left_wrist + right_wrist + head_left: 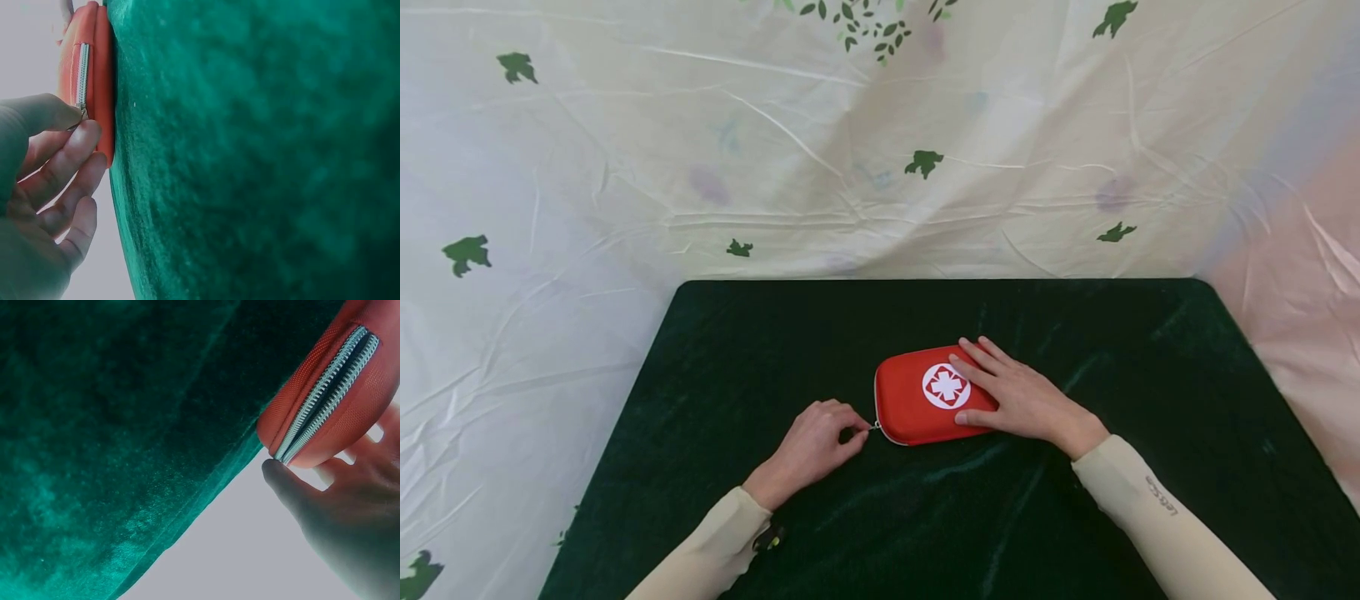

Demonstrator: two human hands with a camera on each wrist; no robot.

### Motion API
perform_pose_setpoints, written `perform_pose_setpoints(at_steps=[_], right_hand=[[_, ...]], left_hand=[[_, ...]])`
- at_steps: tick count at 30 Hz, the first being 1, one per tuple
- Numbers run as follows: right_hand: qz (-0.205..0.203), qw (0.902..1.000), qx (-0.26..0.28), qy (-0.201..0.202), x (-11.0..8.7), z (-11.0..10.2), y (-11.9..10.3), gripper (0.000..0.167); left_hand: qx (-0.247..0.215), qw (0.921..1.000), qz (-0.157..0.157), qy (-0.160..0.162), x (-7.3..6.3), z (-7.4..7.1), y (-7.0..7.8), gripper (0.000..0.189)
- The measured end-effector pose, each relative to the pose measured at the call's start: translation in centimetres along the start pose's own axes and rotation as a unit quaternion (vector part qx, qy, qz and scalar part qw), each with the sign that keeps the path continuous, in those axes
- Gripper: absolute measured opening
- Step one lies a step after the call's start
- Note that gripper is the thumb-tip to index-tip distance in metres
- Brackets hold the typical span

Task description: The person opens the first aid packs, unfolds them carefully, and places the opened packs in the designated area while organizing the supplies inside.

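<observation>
One dark green, velvet-covered table [760, 333] supports the red, rounded fabric case [901, 400], which lies flat with its white cross emblem [947, 386] upward. Your right hand [1022, 396] rests over the case's right end, fingers straight and spread, probably steadying it against a tug. Your left hand [817, 442] reaches the case's near left corner. Along the case's side, by your right thumb, silver metal zip teeth [319, 394] part narrowly. Smallest, at that near left corner, is the metal zip pull [874, 427], your left thumb and fingertips pinched on it, likely for control.
</observation>
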State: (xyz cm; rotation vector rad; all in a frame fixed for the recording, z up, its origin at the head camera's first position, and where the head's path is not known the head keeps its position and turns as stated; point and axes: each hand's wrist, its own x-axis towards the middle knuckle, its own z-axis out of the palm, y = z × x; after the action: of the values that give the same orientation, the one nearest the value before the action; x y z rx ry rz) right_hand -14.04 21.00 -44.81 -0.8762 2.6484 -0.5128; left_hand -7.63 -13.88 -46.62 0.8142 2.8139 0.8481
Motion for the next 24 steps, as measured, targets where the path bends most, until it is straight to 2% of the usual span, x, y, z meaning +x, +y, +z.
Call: perform_pose_setpoints(at_steps=[24], right_hand=[[-0.002,1.0000,0.002,0.002,-0.02,-0.03,-0.02,0.095]], left_hand=[[-0.015,0.9997,0.010,-0.014,-0.49,0.36,0.49,0.011]])
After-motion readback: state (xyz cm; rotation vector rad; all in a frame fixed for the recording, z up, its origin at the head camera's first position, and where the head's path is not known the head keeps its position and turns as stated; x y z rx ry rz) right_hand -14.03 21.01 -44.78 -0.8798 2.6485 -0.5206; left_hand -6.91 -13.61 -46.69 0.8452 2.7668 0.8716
